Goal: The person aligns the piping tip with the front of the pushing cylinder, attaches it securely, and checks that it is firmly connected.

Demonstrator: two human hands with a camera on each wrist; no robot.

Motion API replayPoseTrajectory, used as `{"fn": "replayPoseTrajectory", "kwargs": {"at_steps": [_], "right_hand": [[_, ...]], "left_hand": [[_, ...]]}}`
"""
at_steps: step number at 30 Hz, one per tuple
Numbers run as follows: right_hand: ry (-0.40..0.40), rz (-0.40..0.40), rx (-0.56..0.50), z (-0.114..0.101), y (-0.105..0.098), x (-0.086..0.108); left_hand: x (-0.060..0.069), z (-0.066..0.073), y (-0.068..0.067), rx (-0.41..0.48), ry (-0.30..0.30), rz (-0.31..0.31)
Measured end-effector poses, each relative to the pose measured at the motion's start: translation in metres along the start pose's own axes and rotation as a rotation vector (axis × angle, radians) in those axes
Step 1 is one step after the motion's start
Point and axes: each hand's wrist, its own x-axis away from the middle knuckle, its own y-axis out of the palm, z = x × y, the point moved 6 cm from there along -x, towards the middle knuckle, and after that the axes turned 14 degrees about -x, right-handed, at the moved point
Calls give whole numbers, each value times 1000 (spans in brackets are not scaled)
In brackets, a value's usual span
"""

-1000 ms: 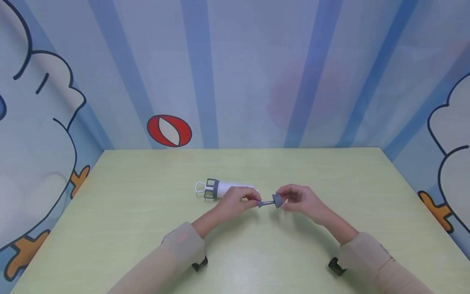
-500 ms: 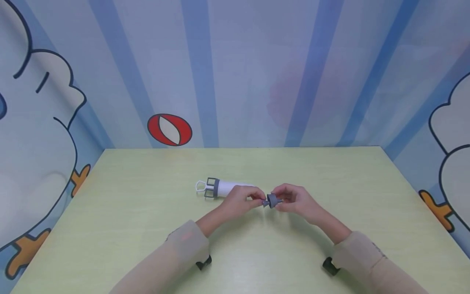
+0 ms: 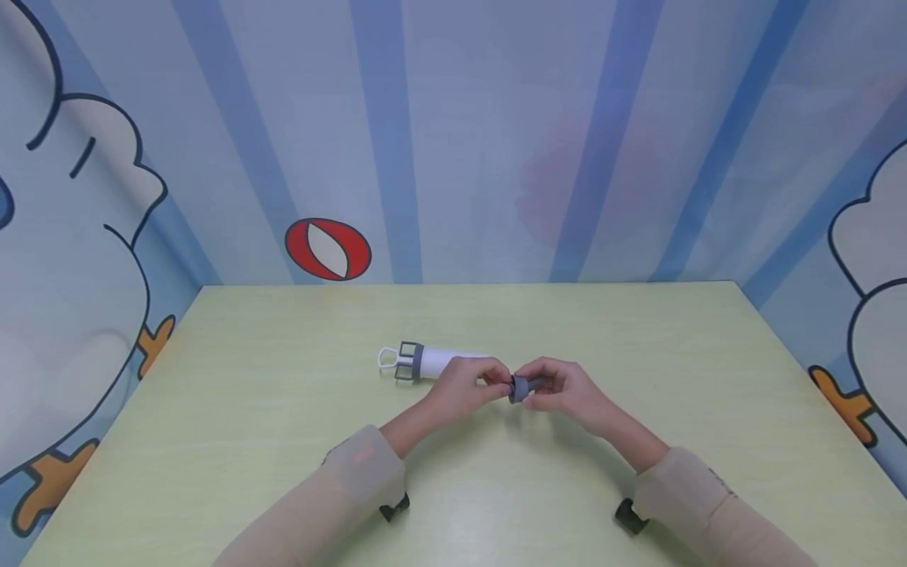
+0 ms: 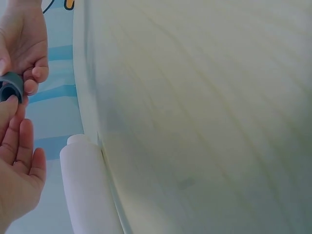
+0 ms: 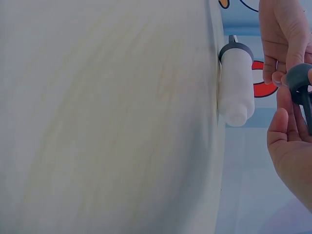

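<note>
Above the pale table (image 3: pixel 212 425), I see the left hand (image 3: pixel 464 386) and right hand (image 3: pixel 570 390) pinching a gray cap (image 3: pixel 520 389), near a white tube (image 3: pixel 438 362) whose tip (image 5: pixel 237 118) shows only in my wrist views; the left one looks into the cap's hollow.

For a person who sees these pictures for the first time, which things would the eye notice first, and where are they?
Probably the red-and-white oval on the blue striped wall behind the table, because its color is so strong. Next come the left hand and right hand, close together, holding a small gray part between them. A white tube lies just beyond the left hand.
</note>
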Motion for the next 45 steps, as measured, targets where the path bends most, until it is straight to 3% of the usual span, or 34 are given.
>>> {"fn": "replayPoseTrajectory", "kwargs": {"at_steps": [11, 23, 33, 38, 45], "right_hand": [[9, -1, -18, 3, 5, -1], [17, -7, 3, 3, 7, -2], [36, -34, 82, 3, -2, 1], [9, -56, 89, 2, -8, 3], [101, -8, 139, 7, -20, 4]], "left_hand": [[1, -2, 2, 2, -34, 20], [2, -2, 4, -67, -7, 41], [2, -1, 3, -116, 37, -6], [1, -3, 0, -169, 43, -52], [-6, -9, -6, -256, 39, -136]]}}
